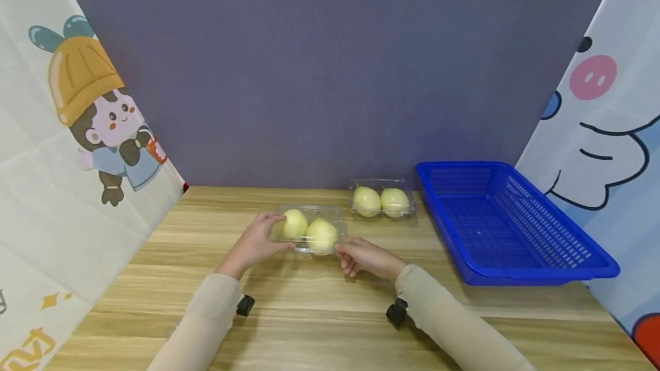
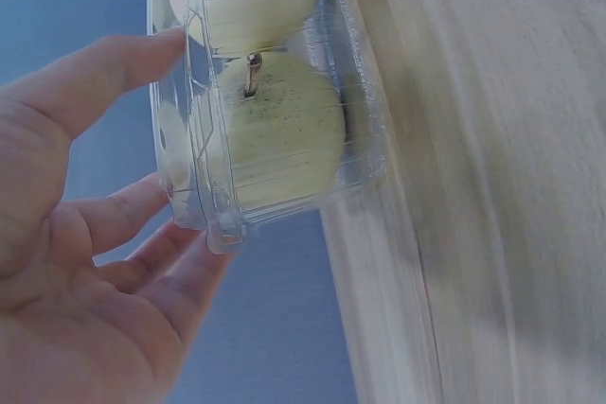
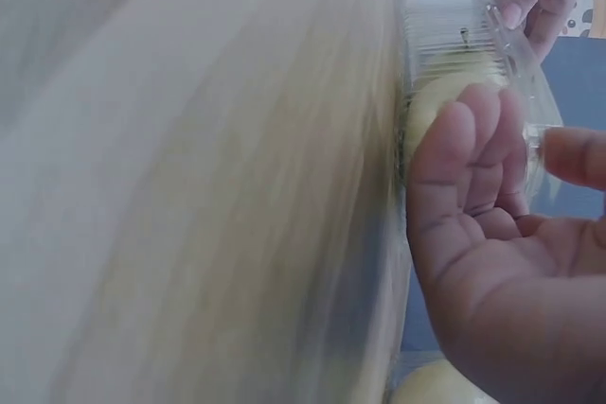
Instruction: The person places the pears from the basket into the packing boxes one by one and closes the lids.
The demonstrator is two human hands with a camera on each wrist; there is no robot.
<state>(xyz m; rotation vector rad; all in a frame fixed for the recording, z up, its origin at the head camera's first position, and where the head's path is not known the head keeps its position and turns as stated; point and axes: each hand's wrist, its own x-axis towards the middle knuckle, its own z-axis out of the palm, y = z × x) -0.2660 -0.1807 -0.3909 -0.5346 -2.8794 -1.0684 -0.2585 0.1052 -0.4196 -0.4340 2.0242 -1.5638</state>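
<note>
A clear plastic clamshell box (image 1: 304,250) holds two pale yellow pears (image 1: 322,236) and stands on the wooden table, its lid lying over the fruit. My left hand (image 1: 255,244) grips the box's left end, thumb at the near side and fingers toward the far side. In the left wrist view, a pear (image 2: 284,130) with a brown stem shows through the ribbed plastic. At the right near corner, my right hand (image 1: 367,257) pinches the rim between thumb and forefinger. Its other fingers (image 3: 440,153) curl beside the box in the right wrist view.
A second clear box (image 1: 411,202) with two pears stands behind and to the right, near the dark back panel (image 1: 330,73). Right of it sits a blue plastic basket (image 1: 454,251) with slotted walls. Cartoon-printed sheets (image 1: 41,159) flank the wooden table (image 1: 309,314).
</note>
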